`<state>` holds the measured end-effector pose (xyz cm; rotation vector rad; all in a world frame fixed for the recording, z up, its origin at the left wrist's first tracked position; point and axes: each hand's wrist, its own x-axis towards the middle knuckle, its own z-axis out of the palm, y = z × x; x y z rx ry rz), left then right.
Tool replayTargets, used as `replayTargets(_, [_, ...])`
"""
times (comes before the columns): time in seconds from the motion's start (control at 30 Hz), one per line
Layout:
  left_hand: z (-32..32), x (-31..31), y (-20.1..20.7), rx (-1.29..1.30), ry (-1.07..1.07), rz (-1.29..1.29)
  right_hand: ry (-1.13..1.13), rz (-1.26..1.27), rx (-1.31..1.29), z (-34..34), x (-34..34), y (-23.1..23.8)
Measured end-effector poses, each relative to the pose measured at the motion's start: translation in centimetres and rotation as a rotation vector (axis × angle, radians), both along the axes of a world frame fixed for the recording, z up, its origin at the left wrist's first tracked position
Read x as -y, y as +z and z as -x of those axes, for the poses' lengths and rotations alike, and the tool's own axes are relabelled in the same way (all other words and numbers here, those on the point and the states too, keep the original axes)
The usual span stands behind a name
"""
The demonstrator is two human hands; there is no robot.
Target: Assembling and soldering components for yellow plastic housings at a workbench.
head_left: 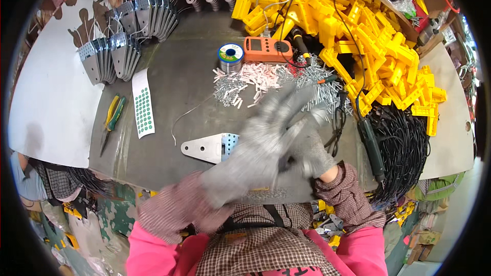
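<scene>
Both my hands wear grey gloves and cross over the middle of the workbench, smeared by motion. My left hand [255,135] stretches up and right over the bench, its blurred fingertips near the heap of silver screws [317,84]. My right hand [312,151] is beside and partly behind it, fingers blurred and overlapped. Whether either hand holds something cannot be made out. Just left of my left hand, a tapered metal bracket [201,148] lies flat, with round holes and a bluish perforated end that the hand partly covers.
Yellow plastic parts [383,51] pile at the back right, above black cables [399,148] and a dark-handled corded tool [371,148]. Pink-white sleeves [258,79], a solder spool [230,56] and an orange meter [267,49] sit centrally. Pliers [113,115], a sticker sheet [143,105] and stacked brackets [123,53] are left.
</scene>
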<state>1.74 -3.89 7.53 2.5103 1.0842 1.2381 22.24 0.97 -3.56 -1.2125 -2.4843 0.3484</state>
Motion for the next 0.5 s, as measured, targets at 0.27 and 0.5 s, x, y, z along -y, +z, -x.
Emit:
replayTargets(0.27, [0.0,-10.8,-6.7,-0.299,0.173,0.18,-0.113,-0.034,-0.275,-0.4,-6.4,4.2])
replayTargets(0.5, [-1.3,-16.4,-8.8,-0.397,0.233,0.232,-0.269,0.005,-0.027,1.8,-11.9,2.1])
